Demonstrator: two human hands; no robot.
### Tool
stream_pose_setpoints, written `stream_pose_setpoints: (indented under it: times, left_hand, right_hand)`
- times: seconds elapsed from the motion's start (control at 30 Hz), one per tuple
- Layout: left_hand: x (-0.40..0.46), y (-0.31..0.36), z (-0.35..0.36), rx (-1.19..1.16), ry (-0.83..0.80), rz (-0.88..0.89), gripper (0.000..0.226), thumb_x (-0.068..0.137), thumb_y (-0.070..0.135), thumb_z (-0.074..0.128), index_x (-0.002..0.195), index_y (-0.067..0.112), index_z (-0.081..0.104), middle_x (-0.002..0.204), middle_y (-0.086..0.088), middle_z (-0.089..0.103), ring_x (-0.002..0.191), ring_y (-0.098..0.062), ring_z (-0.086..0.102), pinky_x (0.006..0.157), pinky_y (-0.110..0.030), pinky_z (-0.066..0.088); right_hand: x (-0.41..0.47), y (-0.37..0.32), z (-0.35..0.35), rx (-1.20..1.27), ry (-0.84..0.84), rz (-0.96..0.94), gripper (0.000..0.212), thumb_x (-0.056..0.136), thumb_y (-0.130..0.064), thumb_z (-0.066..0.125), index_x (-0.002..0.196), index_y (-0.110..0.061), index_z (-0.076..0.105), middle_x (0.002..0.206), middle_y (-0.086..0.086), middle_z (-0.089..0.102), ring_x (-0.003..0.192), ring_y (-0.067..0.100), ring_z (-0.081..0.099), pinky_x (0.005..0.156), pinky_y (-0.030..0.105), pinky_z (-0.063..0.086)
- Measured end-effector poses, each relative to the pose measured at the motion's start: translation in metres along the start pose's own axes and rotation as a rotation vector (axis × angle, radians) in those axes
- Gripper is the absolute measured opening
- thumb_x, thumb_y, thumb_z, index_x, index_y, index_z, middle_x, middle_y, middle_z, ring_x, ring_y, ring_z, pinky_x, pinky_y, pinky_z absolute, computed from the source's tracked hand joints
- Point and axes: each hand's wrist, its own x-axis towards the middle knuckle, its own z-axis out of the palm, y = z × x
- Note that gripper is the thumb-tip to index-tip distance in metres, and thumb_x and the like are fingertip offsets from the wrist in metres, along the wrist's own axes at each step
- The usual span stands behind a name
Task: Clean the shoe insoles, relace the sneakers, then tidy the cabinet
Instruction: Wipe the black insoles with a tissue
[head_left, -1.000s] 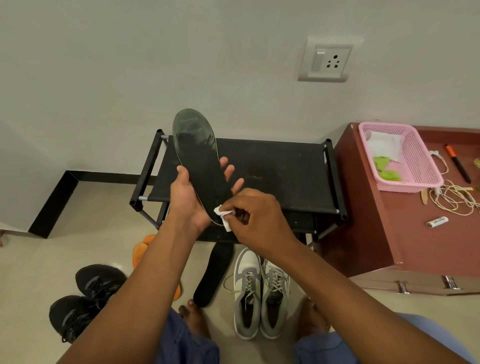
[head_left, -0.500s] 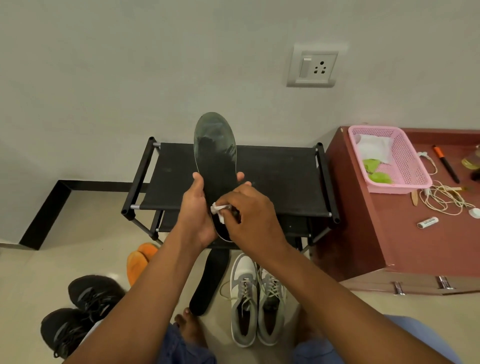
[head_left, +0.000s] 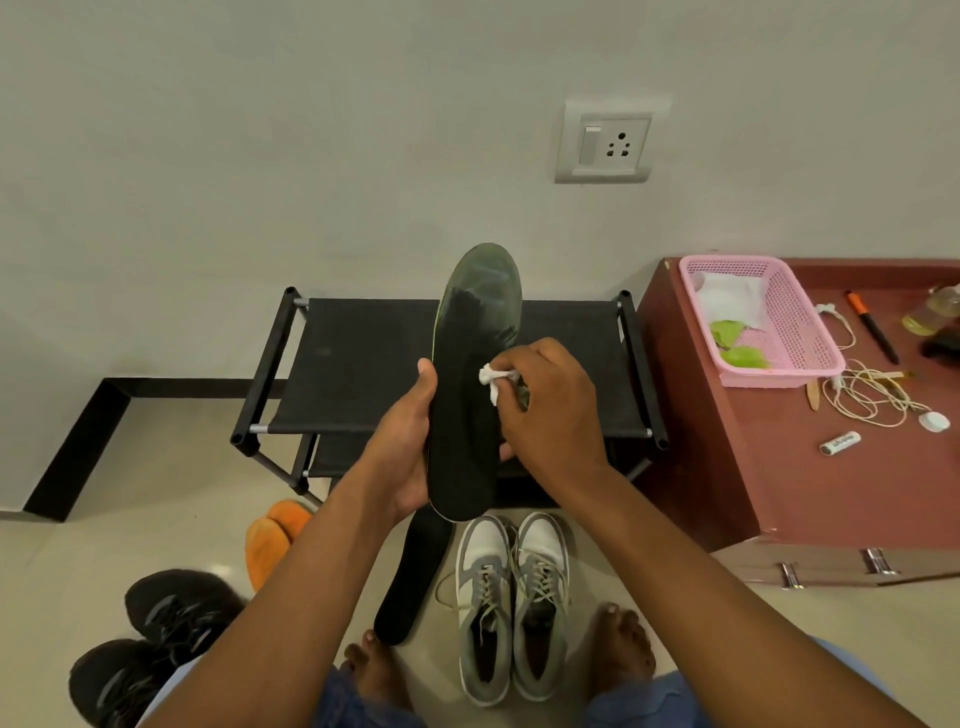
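My right hand (head_left: 550, 410) pinches a small white wipe (head_left: 492, 378) against the middle of the dark insole (head_left: 467, 405), while my left hand (head_left: 410, 447) grips the insole's left edge and props it upright, toe end far, I judge so the top face meets the wipe squarely. It hangs above the black shoe rack (head_left: 363, 374). A second insole (head_left: 410, 582) lies on the floor beside the grey-and-white sneakers (head_left: 511, 597), probably waiting. My left fingers are hidden behind the insole; the black shoes (head_left: 150, 649) at near left are cut off.
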Motion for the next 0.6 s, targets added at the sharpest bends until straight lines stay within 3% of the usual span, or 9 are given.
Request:
stream_pose_setpoints:
  times: [0.1,0.2,0.37,0.6]
  left_hand:
    - [0.001,-0.001,-0.003,0.037,-0.045,-0.040,0.072,0.102,0.066,0.028,0.135,0.014,0.065,0.128,-0.020,0.070,0.114,-0.037,0.070,0.096,-0.051,0.055]
    - [0.001,-0.002,-0.005,0.111,-0.091,-0.061,0.073,0.103,0.065,0.024,0.125,0.014,0.072,0.129,-0.017,0.070,0.113,-0.035,0.070,0.096,-0.049,0.058]
    - [0.002,-0.003,-0.007,0.167,-0.164,-0.096,0.075,0.103,0.066,0.024,0.142,0.011,0.058,0.139,-0.015,0.064,0.115,-0.035,0.064,0.102,-0.051,0.051]
    - [0.004,-0.004,-0.007,0.145,-0.144,-0.088,0.070,0.104,0.064,0.021,0.140,0.017,0.059,0.134,-0.014,0.068,0.122,-0.035,0.066,0.102,-0.050,0.053]
  right_hand:
    - [0.005,0.007,-0.004,-0.018,0.039,0.029,0.011,0.093,-0.009,0.066,0.099,-0.015,0.073,0.097,0.000,0.062,0.085,0.012,0.058,0.074,0.026,0.049]
    - [0.011,0.017,-0.009,-0.030,0.092,0.068,0.012,0.094,-0.011,0.065,0.102,-0.015,0.073,0.100,0.001,0.062,0.088,0.013,0.059,0.076,0.028,0.051]
    - [0.017,0.030,-0.016,-0.009,0.159,0.122,0.010,0.096,-0.015,0.067,0.103,-0.017,0.073,0.100,0.000,0.062,0.087,0.012,0.059,0.074,0.029,0.053]
    - [0.010,0.019,-0.011,0.050,0.077,0.111,0.013,0.093,-0.012,0.069,0.104,-0.018,0.075,0.100,0.000,0.064,0.088,0.010,0.060,0.075,0.023,0.051]
